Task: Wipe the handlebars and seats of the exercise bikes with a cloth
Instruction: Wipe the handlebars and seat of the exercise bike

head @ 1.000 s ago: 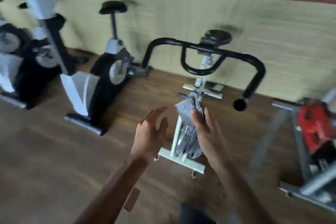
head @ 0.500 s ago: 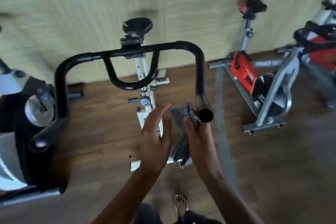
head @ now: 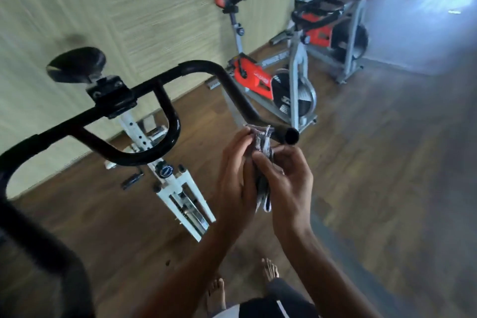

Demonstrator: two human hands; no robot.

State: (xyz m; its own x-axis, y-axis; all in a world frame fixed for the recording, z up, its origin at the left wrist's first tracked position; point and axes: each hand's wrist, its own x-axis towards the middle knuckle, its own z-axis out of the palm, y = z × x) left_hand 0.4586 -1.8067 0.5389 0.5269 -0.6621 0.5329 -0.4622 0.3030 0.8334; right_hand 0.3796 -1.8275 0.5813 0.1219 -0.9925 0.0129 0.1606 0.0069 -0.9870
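Half the cloth [head: 262, 138] behind right hand [head: 289, 183]

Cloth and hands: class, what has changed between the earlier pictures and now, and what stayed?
The left hand, open and apart a second ago, has closed in and now grips the grey cloth too. Both hands now sit beside the open end of the black handlebar. Unchanged: the right hand holds the cloth.

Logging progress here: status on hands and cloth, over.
Left hand, right hand both gripping grey cloth. Cloth bunched by black handlebar end, contact unclear. Nothing blocking.
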